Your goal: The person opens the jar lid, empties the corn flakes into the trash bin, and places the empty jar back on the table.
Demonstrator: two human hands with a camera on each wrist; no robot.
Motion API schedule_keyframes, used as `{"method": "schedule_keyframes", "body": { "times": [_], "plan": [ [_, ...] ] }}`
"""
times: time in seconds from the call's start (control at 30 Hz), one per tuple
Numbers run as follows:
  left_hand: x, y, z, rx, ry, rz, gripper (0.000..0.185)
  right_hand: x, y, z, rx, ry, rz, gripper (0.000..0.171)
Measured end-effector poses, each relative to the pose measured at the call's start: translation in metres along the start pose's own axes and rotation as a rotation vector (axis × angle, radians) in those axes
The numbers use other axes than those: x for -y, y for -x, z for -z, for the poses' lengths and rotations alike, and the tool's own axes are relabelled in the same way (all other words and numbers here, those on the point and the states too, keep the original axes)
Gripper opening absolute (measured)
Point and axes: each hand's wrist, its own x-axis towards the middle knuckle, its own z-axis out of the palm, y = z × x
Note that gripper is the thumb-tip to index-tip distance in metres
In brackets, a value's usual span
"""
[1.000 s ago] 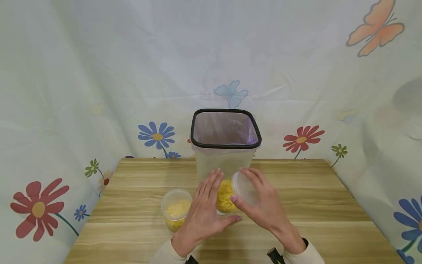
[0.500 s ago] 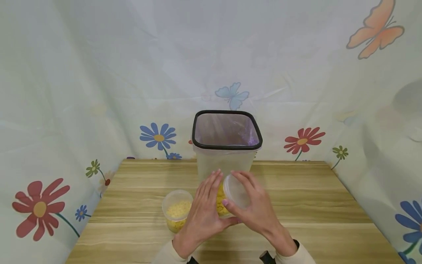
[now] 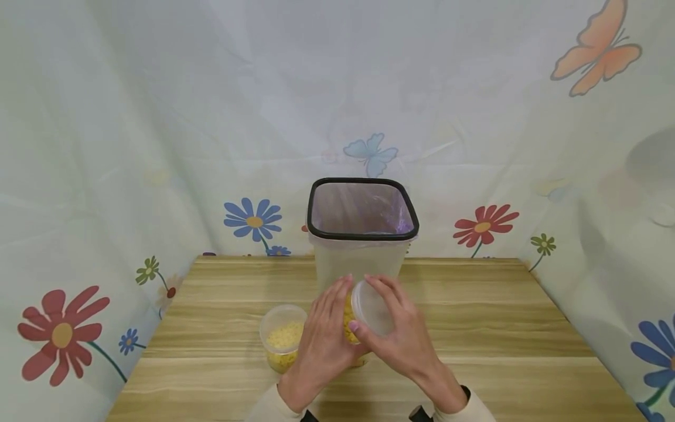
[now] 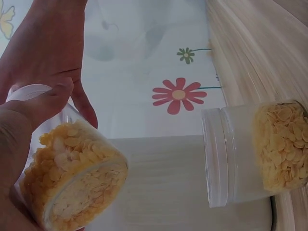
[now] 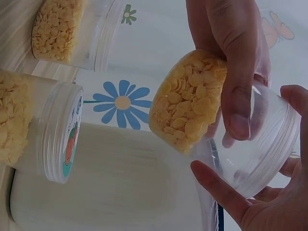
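My left hand grips a clear plastic jar of yellow flakes, tilted in the air above the table. The flakes have slid toward its base, which points down in the left wrist view. At the jar's other end, my right hand spans the ribbed, translucent lid, with thumb and fingers on its rim. A second flake jar stands upright to the left of my left hand. Another jar, with a printed lid, shows nearby in the right wrist view; my hands mostly hide it from the head view.
A bin with a black rim and a plastic liner stands just beyond my hands. Wood-grain table extends on both sides. A flower-and-butterfly curtain hangs behind and along the sides.
My right hand has moved left, bringing the lid closer to my left hand. The flakes visible between the hands have narrowed to a strip. The bin and left jar stay put.
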Motion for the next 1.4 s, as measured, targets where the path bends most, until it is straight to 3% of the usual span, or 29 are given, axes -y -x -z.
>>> {"method": "schedule_keyframes", "body": {
  "times": [0.23, 0.53, 0.9, 1.1, 1.4],
  "plan": [
    [0.002, 0.000, 0.000, -0.006, -0.024, 0.011, 0.098, 0.003, 0.000, -0.001, 0.018, -0.007, -0.006, 0.070],
    [0.008, -0.001, 0.001, -0.064, -0.036, -0.047, 0.092, 0.006, -0.006, 0.006, 0.128, 0.014, -0.038, 0.080],
    [0.013, 0.002, 0.004, -0.029, -0.140, -0.091, 0.103, 0.007, -0.013, 0.020, 0.214, 0.029, -0.064, 0.072],
    [0.015, 0.002, 0.002, -0.036, -0.157, -0.113, 0.099, 0.007, -0.014, 0.022, 0.265, 0.034, -0.096, 0.069],
    [0.016, 0.002, 0.004, -0.019, -0.181, -0.120, 0.097, 0.006, -0.014, 0.022, 0.274, -0.003, -0.090, 0.066]
  ]
}}
